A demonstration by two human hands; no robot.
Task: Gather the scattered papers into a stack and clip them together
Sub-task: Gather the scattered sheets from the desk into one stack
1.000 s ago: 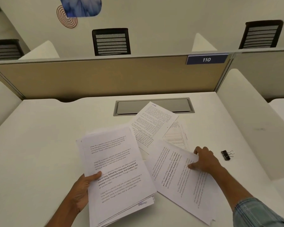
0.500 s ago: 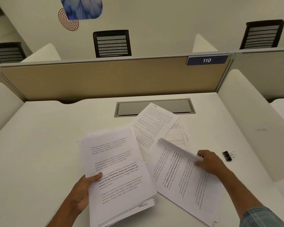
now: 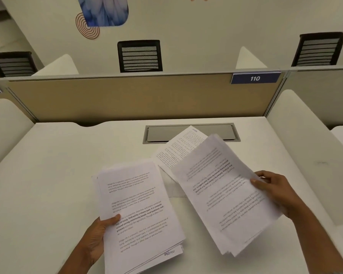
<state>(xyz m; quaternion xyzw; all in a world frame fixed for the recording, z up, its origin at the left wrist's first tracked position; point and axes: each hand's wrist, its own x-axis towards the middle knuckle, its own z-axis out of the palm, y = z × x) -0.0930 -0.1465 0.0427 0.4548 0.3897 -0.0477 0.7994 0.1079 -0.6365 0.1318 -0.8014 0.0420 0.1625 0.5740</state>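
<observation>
My left hand (image 3: 96, 237) grips a thick stack of printed papers (image 3: 141, 214) by its left edge, low over the white desk (image 3: 48, 175). My right hand (image 3: 276, 191) holds a second bundle of printed sheets (image 3: 222, 192) lifted off the desk and tilted, its text upside down to me. One more printed sheet (image 3: 178, 151) lies flat on the desk behind both bundles, partly covered by the lifted one. The black binder clip is hidden behind my right hand and the raised sheets.
A grey cable hatch (image 3: 190, 133) is set into the desk at the back, with the loose sheet's corner over it. A tan partition (image 3: 127, 97) with a "110" sign (image 3: 254, 78) closes the far side. White side dividers (image 3: 305, 147) flank the desk.
My right hand has lifted the sheets on the right off the desk and raised them into the air. The binder clip has gone out of sight. My left hand's stack has stayed put.
</observation>
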